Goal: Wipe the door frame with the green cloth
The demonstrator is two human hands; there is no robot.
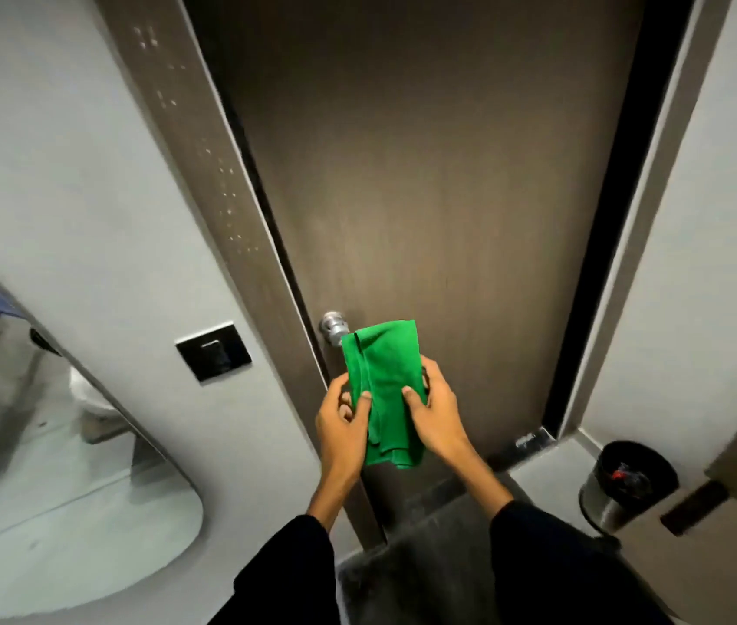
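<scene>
A folded green cloth (382, 381) hangs upright in front of the closed dark brown door (425, 173). My left hand (342, 419) pinches its left edge and my right hand (436, 410) grips its right side, thumb on the front. The brown door frame (204, 142) runs up the left side of the door, speckled with small light spots. The frame's right side (655, 182) shows as a dark strip beside a grey-brown band. A silver door knob (334, 327) sits just above and left of the cloth, partly covered by it.
A black wall switch (214, 351) is on the white wall left of the frame. A mirror (42, 444) fills the lower left. A metal waste bin (623, 484) stands on the floor at the right, near a door with a dark handle (696, 507). A dark mat (416, 548) lies underfoot.
</scene>
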